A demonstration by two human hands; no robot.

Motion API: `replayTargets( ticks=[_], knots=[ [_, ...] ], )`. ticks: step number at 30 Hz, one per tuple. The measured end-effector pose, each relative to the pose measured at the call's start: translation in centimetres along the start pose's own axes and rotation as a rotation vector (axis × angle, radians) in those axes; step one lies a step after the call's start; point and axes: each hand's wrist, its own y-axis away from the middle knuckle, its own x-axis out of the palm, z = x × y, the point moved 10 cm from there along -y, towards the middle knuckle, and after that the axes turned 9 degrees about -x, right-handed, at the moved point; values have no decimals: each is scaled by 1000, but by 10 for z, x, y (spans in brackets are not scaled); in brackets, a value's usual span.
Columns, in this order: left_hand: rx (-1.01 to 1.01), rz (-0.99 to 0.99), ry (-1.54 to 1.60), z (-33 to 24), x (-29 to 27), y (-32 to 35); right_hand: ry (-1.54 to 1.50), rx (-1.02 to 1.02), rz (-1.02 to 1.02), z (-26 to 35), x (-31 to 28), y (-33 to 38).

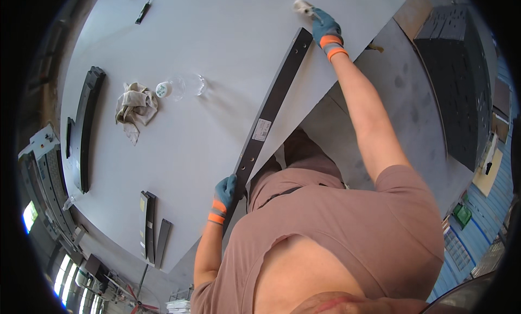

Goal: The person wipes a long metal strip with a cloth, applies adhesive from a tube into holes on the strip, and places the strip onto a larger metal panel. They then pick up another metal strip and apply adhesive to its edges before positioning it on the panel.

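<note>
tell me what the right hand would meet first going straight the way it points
Past the whitish cloth it holds, the right hand seems to have a free way over the grey tabletop as far as the picture shows, though height is unclear.

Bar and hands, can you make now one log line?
left hand: touching bar | right hand: holding wad | bottle: on table
</note>
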Motion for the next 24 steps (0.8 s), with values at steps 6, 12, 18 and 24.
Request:
replayTargets(
  ticks=[6,12,18,24],
  knots=[
    [463,-466,-207,-42,-30,68,-225,-170,-550,58,-34,73],
    [733,-754,-74,-108,-28,106,-12,-640,196,190,125,173],
    [724,-779,50,-137,-15,83,148,-377,345,154,122,1],
    [652,-713,-195,-159,17,54,493,-28,-125,-184,-113,-70]
  ],
)
